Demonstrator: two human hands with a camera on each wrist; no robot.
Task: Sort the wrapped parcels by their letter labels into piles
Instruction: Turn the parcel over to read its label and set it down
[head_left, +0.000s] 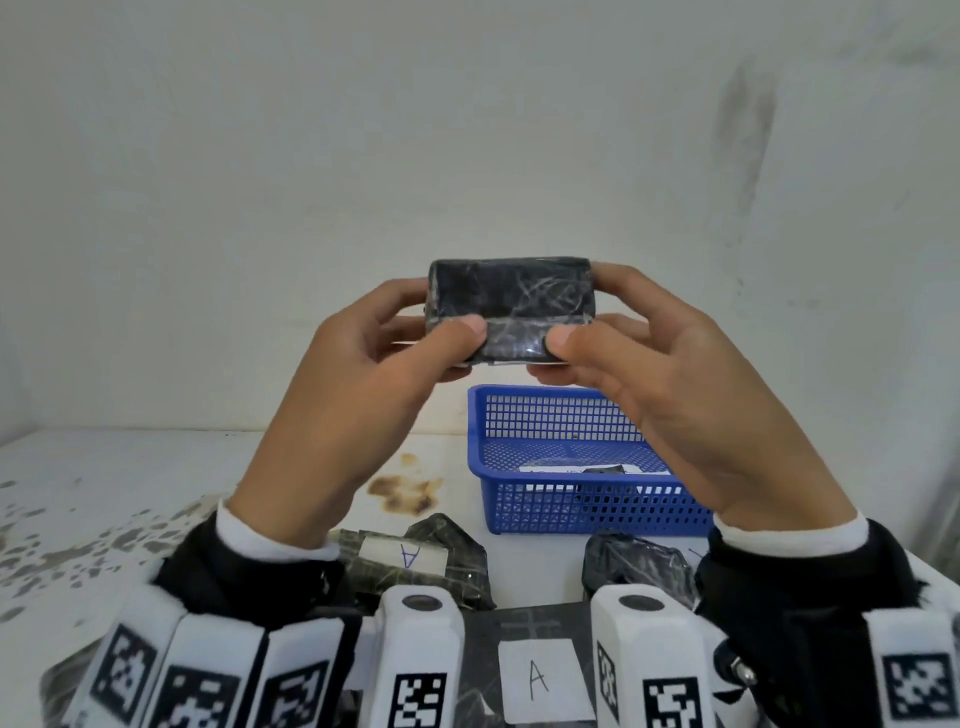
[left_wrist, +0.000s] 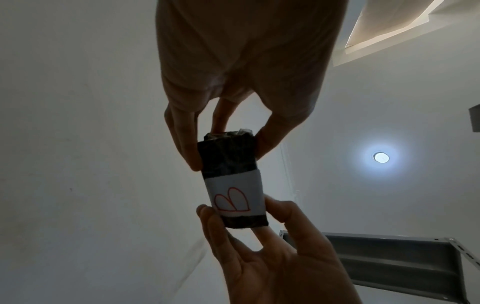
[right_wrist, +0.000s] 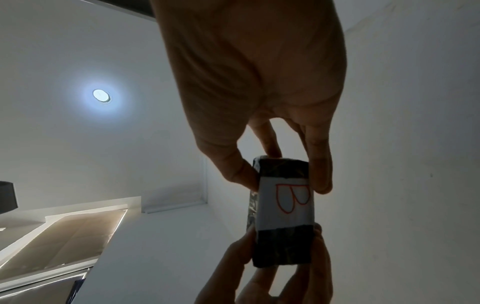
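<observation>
I pinch the parcel (head_left: 510, 307) at both ends, left hand (head_left: 363, 395) and right hand (head_left: 670, 400); it seems light, rigid, its film slippery.

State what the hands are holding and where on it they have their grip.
Both grip one black wrapped parcel labelled B: left hand pinches its left end, right hand its right end.

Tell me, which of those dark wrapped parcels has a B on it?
The parcel held up in both hands: both wrist views show a red B on its white label. Two parcels lying on the table show an A.
</observation>
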